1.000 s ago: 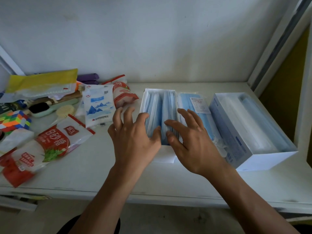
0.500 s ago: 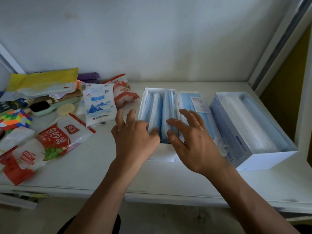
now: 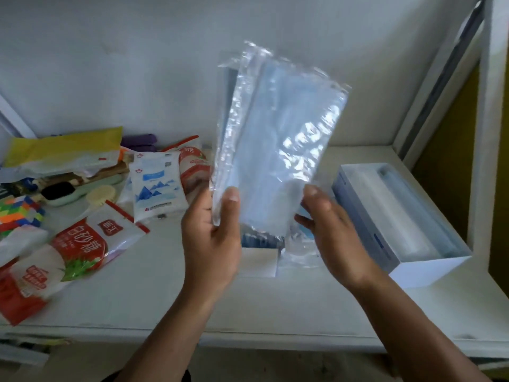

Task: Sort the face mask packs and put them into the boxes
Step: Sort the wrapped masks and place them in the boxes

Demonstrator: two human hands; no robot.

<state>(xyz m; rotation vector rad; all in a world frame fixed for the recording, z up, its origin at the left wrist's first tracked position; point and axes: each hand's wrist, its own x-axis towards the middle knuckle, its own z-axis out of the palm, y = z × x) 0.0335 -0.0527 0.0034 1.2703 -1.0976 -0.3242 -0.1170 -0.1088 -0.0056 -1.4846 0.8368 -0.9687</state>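
Observation:
A bundle of clear-wrapped blue face mask packs (image 3: 278,150) stands upright in the air in front of me, above the shelf. My left hand (image 3: 212,238) grips its lower left edge between thumb and fingers. My right hand (image 3: 330,232) holds the lower right edge. An open white and blue box (image 3: 399,257) with mask packs lying inside sits on the shelf at the right. Behind the raised packs, a second box (image 3: 259,260) is mostly hidden; only its white front flap and a dark strip of masks show.
Food packets crowd the left of the white shelf: a red and white sugar bag (image 3: 82,244), a blue and white salt bag (image 3: 155,188), a yellow packet (image 3: 63,150) and a colourful cube puzzle (image 3: 19,213). A wall stands behind and a white post (image 3: 490,133) at the right.
Both hands were pressing on the packs in the middle box. They have since lifted a bundle of packs out and raised it upright in front of me.

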